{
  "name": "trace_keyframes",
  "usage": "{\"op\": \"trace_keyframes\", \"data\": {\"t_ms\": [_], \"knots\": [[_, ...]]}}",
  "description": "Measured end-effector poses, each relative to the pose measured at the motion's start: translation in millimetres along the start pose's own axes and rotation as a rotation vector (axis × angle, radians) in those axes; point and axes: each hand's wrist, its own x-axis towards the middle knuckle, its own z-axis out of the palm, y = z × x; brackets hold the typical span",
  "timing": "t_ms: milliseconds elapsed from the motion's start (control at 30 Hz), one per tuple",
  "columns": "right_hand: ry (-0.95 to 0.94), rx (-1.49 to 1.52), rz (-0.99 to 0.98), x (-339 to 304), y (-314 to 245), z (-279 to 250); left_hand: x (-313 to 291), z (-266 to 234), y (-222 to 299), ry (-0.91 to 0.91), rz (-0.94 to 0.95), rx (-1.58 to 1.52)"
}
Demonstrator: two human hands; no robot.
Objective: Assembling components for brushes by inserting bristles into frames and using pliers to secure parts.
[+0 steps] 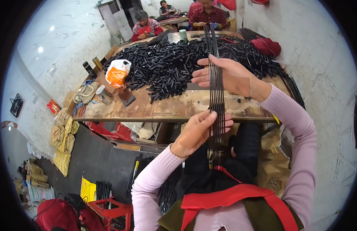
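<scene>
A bundle of long thin black rods [216,90] stands nearly upright in front of me, its lower end hanging down toward my lap. My left hand [197,131] grips the bundle low down, thumb in front and fingers behind, beside a wider dark section. Higher up, my right hand [228,75] steadies the rods between its thumb and outstretched fingers, which show behind them on the left. At the top, the rods reach past the table's pile of short black tube-like pieces [163,69]. What the rods are for cannot be told.
The wooden table [174,106] also carries an orange-and-white bag [117,73], a phone [127,97], a metal cup [104,94] and a dark red cloth bundle [266,46]. Several people sit beyond it. A red stool [113,210] and more black rods [104,190] are at lower left.
</scene>
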Motion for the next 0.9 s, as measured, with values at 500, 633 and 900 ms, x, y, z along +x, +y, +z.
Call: {"op": "trace_keyframes", "data": {"t_ms": [500, 633, 900], "knots": [[-0.082, -0.023, -0.051, -46.0, 19.4, -25.7, 25.6, 9.1, 5.5, 0.049, -0.056, 0.011], [-0.114, -0.123, -0.030, -43.5, 14.3, -36.5, 32.9, 5.8, 1.1, -0.018, -0.028, -0.014], [-0.017, -0.242, -0.062, -31.3, -11.2, -36.3, 55.5, 14.2, 17.3, 0.016, -0.006, 0.106]]}}
